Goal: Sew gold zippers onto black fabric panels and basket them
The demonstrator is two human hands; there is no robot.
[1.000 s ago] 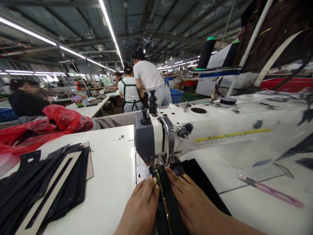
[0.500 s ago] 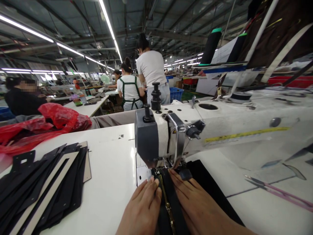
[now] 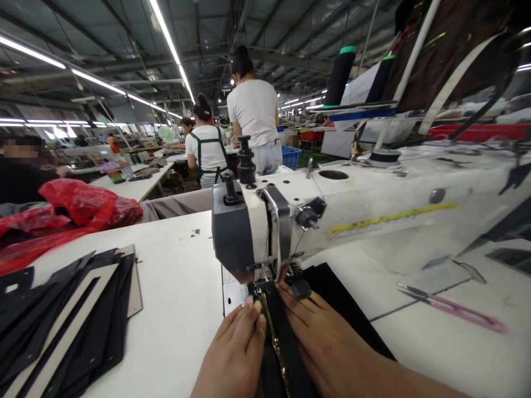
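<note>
A black fabric piece with a gold zipper [image 3: 275,344] runs up under the needle area of a white and grey sewing machine [image 3: 234,232]. My left hand [image 3: 236,345] rests on the fabric's left edge, fingers together and fingertips close to the presser foot. Flat on the right side of the zipper strip lies my right hand [image 3: 319,326], fingers stretched forward, its fingertips partly behind a dark part of the machine. More black fabric [image 3: 348,298] spreads out to the right of that hand.
Black and beige flat pieces [image 3: 95,309] lie in a fanned pile on the left of the white table [image 3: 174,276]. Red plastic [image 3: 91,204] sits behind them. Pink-handled snips [image 3: 468,314] lie at right. Thread cones [image 3: 340,77] stand above; several people work beyond.
The whole view has shifted, so the machine, table items and both hands appear further left. Both hands keep nearly the same place on the fabric beside the zipper.
</note>
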